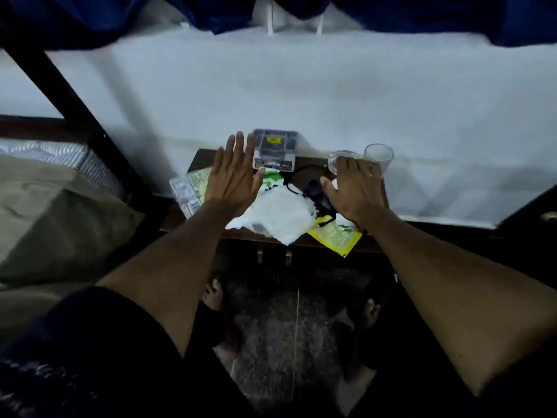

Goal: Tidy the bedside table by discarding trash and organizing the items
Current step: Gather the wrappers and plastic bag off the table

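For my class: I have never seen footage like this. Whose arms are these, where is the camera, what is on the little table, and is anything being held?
There is no machine: a person wears a camera on the head, looking down at their own arms. The left hand and right hand hover open over a dark bedside table, holding nothing. On it lie a white plastic bag, a yellow sachet, a black cable, a clear box, a drinking glass and a glass dish.
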{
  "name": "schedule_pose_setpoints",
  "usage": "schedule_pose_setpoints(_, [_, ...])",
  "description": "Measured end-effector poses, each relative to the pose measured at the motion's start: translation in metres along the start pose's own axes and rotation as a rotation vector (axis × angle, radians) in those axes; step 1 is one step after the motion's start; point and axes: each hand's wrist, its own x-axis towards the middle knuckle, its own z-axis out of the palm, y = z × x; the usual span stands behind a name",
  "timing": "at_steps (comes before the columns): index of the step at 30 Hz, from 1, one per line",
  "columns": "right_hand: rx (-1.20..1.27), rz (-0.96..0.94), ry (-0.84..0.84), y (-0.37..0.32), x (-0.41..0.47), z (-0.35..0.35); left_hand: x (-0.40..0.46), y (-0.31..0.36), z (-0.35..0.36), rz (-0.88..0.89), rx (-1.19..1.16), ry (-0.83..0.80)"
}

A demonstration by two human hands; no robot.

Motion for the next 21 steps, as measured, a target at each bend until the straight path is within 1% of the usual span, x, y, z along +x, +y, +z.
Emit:
schedule_pose_setpoints(2, [-0.018,0.062,-0.048,-0.001,-0.008,0.007,-0.013,-0.005,0.010,-0.031,-0.031,-0.056])
schedule_pose_setpoints(5, [-0.089,0.093,-0.108,0.005,-0.022,0.022,-0.031,-0.019,0.033,-0.079,-0.046,-0.110])
schedule_pose_setpoints(8, [-0.091,0.116,-0.151,0.012,-0.027,0.025,-0.032,-0.029,0.039,-0.140,-0.043,-0.176])
schedule_pose_setpoints(15, [-0.017,0.166,-0.280,0.031,-0.046,0.039,-0.049,-0.069,0.049,-0.357,-0.092,-0.241])
schedule_pose_setpoints(21, [0.044,0.162,-0.270,0.038,-0.064,0.053,-0.054,-0.085,0.050,-0.469,-0.208,-0.234])
